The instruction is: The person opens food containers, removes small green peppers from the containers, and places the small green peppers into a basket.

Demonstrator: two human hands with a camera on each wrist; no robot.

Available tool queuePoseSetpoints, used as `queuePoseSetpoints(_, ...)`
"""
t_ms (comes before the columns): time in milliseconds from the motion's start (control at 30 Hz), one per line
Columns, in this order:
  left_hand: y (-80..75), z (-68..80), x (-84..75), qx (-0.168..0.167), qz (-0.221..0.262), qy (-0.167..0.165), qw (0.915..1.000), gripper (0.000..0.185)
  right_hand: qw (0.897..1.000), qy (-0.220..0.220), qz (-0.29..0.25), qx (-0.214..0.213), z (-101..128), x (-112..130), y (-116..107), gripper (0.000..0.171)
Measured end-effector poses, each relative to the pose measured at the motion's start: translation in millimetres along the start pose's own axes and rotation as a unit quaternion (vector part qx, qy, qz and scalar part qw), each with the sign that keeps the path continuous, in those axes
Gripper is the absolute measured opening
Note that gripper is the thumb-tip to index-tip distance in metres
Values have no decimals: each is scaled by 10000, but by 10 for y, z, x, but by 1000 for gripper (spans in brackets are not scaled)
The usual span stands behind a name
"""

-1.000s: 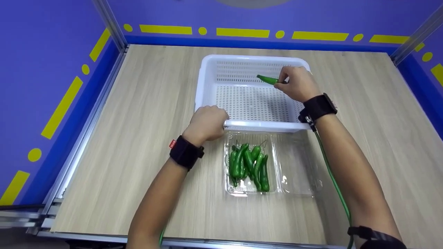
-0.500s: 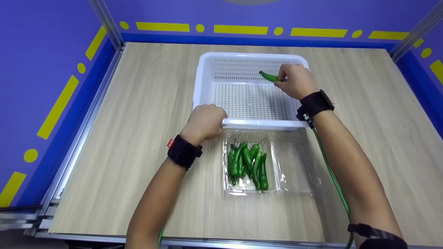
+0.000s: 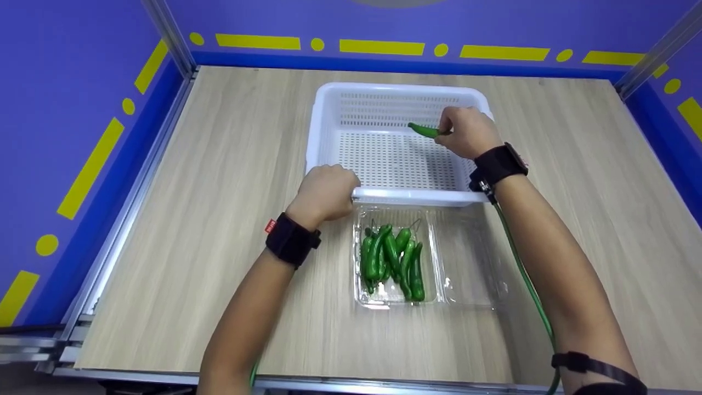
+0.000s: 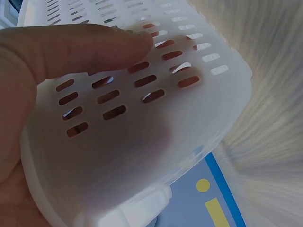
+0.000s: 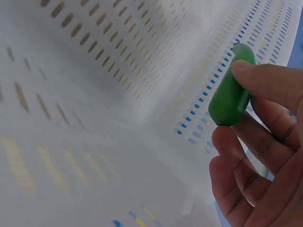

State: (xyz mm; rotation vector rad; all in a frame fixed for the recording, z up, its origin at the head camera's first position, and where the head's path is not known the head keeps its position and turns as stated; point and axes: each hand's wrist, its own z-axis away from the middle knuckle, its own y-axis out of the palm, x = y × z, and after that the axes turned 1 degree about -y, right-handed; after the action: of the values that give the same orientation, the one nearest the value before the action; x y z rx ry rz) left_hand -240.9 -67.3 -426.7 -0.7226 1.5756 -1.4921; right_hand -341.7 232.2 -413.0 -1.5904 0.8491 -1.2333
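Lowered slightly, right hand pinches pepper — tip jutting left of grip.

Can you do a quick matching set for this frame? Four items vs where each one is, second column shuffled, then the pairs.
Column 1:
1. left hand
2. single green pepper
3. pile of green peppers
4. white basket

Column 2:
A. lying in the clear plastic tray
B. on the wooden table, beyond the tray
C. pinched by the right hand over the basket
D. gripping the basket's near rim

Pairs: 1-D, 2-C, 3-A, 4-B
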Motion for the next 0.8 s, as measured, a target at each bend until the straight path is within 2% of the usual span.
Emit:
queuePoseSetpoints(400,-4,5,3,118,24,-35,9999,35,9997,91,2,216,-15,-16,33,18)
queuePoseSetpoints(800,-11,8,1,81,-38,-5,10000,32,9994,91,205,258,-29,-17,49,16)
